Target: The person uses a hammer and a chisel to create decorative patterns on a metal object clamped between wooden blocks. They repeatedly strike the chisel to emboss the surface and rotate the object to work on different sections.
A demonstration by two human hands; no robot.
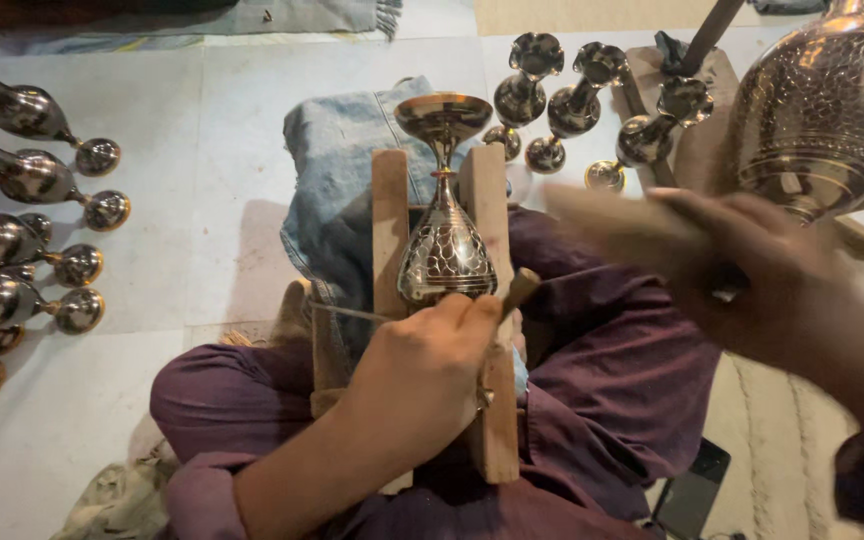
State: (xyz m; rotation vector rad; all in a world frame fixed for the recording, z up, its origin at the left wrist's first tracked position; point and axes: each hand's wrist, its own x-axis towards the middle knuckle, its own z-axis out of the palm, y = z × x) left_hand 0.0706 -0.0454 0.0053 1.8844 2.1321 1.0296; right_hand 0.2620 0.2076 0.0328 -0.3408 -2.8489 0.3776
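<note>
A brass vase (444,235) with an engraved patterned belly lies between two wooden bars (389,230) on my lap, its flared foot pointing away from me. My left hand (422,375) is closed around a small wooden-handled chisel (520,290), the tip resting at the vase's belly. My right hand (752,270) is raised at the right, blurred with motion, gripping a wooden mallet (602,215) whose head points left toward the vase.
Several plain metal vases (32,180) lie in a row on the floor at the left. Three more vases (572,105) lie beyond the wooden bars. A large engraved vase (822,110) stands at the upper right. A denim cloth (342,160) lies under the bars, a dark phone (690,492) by my knee.
</note>
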